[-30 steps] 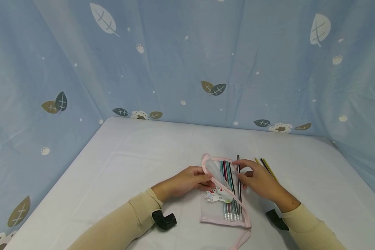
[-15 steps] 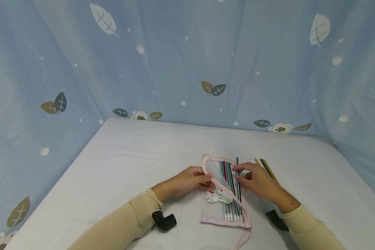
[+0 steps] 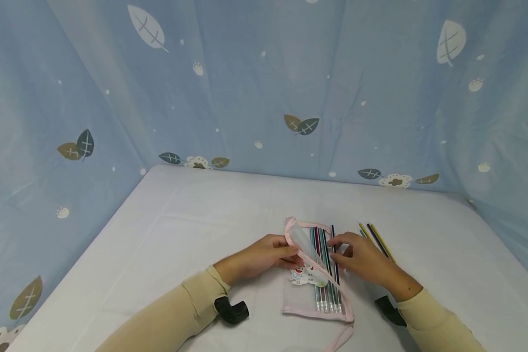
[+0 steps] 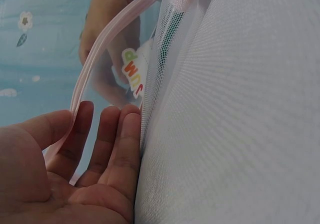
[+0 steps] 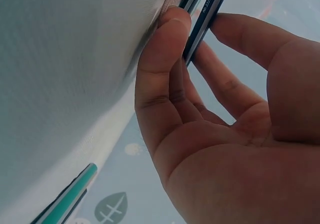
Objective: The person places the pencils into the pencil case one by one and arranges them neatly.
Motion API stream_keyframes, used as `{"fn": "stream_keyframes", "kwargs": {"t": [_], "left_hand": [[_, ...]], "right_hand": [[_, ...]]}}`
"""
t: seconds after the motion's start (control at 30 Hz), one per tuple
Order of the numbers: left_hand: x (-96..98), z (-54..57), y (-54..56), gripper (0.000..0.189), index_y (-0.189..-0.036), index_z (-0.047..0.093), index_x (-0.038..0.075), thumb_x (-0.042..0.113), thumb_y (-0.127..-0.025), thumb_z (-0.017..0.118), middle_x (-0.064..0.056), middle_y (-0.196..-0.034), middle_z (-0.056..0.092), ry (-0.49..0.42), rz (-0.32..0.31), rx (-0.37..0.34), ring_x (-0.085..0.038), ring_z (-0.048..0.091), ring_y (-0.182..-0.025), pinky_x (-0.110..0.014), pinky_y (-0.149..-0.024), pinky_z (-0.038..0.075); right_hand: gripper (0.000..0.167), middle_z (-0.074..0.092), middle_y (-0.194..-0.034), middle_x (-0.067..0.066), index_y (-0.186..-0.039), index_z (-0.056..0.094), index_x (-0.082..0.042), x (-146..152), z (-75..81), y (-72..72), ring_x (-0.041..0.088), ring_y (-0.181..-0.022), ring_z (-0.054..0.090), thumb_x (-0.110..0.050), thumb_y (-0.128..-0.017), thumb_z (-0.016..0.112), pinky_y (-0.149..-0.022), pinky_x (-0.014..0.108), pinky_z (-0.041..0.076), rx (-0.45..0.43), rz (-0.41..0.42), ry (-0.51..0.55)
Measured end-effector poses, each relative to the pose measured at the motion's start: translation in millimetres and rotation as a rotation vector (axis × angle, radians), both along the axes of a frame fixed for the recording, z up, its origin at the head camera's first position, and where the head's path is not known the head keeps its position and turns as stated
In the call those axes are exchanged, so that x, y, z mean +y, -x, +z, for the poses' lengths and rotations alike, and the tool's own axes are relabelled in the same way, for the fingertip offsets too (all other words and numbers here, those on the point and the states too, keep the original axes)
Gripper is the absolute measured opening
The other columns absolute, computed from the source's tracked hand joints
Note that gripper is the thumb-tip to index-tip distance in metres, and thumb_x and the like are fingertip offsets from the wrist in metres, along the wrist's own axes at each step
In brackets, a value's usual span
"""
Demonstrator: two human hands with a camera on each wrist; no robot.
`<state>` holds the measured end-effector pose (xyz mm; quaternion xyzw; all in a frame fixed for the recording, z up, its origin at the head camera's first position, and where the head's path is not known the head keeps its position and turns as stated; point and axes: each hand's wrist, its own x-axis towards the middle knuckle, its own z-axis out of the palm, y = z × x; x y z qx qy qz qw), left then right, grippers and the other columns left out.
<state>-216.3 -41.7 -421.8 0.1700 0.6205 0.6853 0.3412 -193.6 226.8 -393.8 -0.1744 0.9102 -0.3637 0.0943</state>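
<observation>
A clear and mesh pencil pouch (image 3: 312, 314) with pink trim and a cartoon label lies on the white table. My left hand (image 3: 264, 256) pinches its pink-trimmed opening edge between thumb and index finger, lifting the clear front, as the left wrist view also shows. Several pencils (image 3: 321, 242) in teal, dark red and black lie side by side inside, eraser ends toward me. At the pouch's right side my right hand (image 3: 365, 256) holds a dark striped pencil (image 5: 206, 22) between thumb and fingers near its upper end. Its lower part is inside the pouch.
Several loose pencils (image 3: 380, 242), yellow, black and teal, lie on the table (image 3: 220, 210) right of the pouch, partly hidden by the right hand. A pink strap (image 3: 341, 337) trails toward the front. Blue leaf-print curtains (image 3: 255, 88) surround the table.
The dark pencil in my right hand has slid down into the pouch, toward me, so less of it sticks out at the top. My left hand stays in place.
</observation>
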Motion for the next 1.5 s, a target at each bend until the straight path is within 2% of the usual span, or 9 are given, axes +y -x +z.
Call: {"fn": "stream_keyframes", "kwargs": {"t": [0.27,0.63,0.97,1.5], "left_hand": [[-0.9,1.6,0.1,0.031,-0.12,0.057,-0.015,0.011,-0.105,0.051,-0.029,-0.112,0.068,0.003,-0.006,0.005,-0.021,0.07,-0.104,-0.038,-0.1,0.058],[0.3,5.1,-0.5,0.031,-0.121,0.057,-0.017,0.01,-0.105,0.051,-0.031,-0.112,0.067,0.001,0.002,0.007,-0.019,0.07,-0.101,-0.039,-0.099,0.058],[0.5,5.1,-1.8,0.031,-0.121,0.056,-0.017,0.009,-0.105,0.05,-0.031,-0.111,0.068,-0.001,0.007,0.002,-0.017,0.069,-0.098,-0.039,-0.099,0.058],[0.7,3.5,-3.0,0.031,-0.121,0.056,-0.017,0.009,-0.105,0.051,-0.032,-0.112,0.067,-0.004,0.006,-0.004,-0.019,0.07,-0.1,-0.039,-0.099,0.058]], "right_hand": [[0.025,0.067,-0.101,0.005,-0.115,0.068,-0.005,-3,1.3,-0.3,0.006,-0.07,0.057,-0.008,-0.09,0.071,-0.053,0.021,0.051,0.038,-0.007,-0.081],[0.025,0.063,-0.099,0.004,-0.113,0.068,-0.005,-6,0.5,-1.4,0.003,-0.07,0.052,-0.008,-0.089,0.074,-0.056,0.019,0.05,0.093,0.045,-0.101],[0.026,0.064,-0.103,0.003,-0.114,0.068,-0.007,-10,2.9,-4.1,0.004,-0.072,0.051,-0.01,-0.089,0.074,-0.057,0.019,0.05,0.071,0.058,-0.102],[0.025,0.066,-0.105,0.004,-0.115,0.068,-0.008,-10,6.9,-7.2,0.004,-0.074,0.053,-0.006,-0.09,0.071,-0.06,0.019,0.051,0.093,0.073,-0.113]]}}
